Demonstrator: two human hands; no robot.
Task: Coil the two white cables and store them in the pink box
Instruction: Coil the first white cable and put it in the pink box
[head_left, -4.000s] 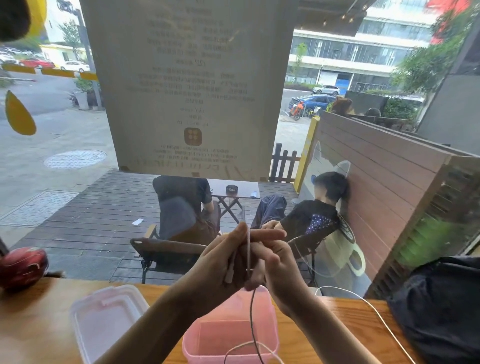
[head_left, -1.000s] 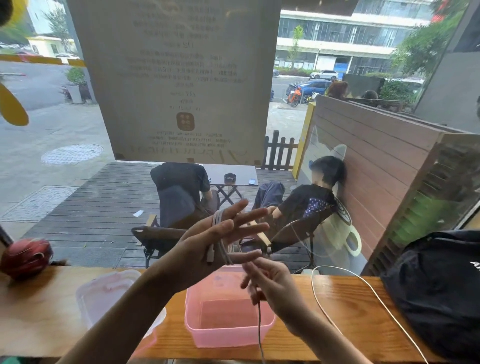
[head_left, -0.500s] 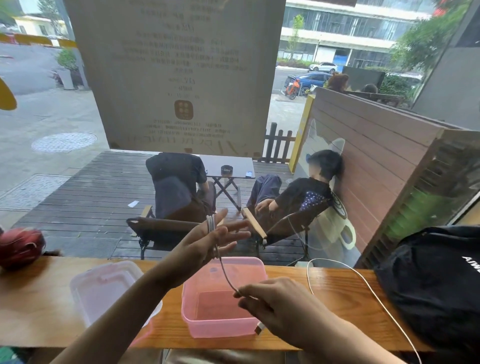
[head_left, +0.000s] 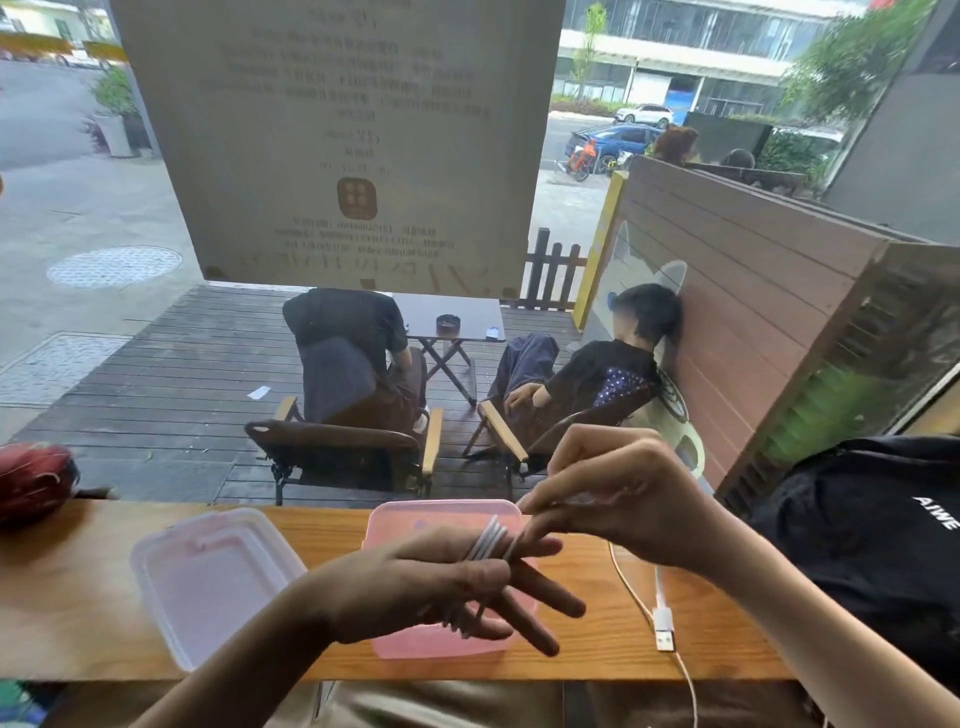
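Note:
One white cable (head_left: 485, 540) is wound in several loops around the straight fingers of my left hand (head_left: 441, 587), which hovers over the pink box (head_left: 395, 519). My right hand (head_left: 618, 499) is just right of the loops and pinches the cable's loose end above the box's far right corner. The second white cable (head_left: 662, 618) lies on the wooden counter to the right of the box, its USB plug near the front edge and its tail hanging off. The box's inside is mostly hidden by my left hand.
The box's translucent lid (head_left: 213, 582) lies on the counter (head_left: 78, 597) to the left. A red object (head_left: 31, 480) sits at the far left and a black bag (head_left: 872, 551) at the right. A window with a poster stands right behind the counter.
My left hand dropped from in front of the window to just over the pink box. My right hand rose from the front edge to beside the loops, taking up the cable's slack.

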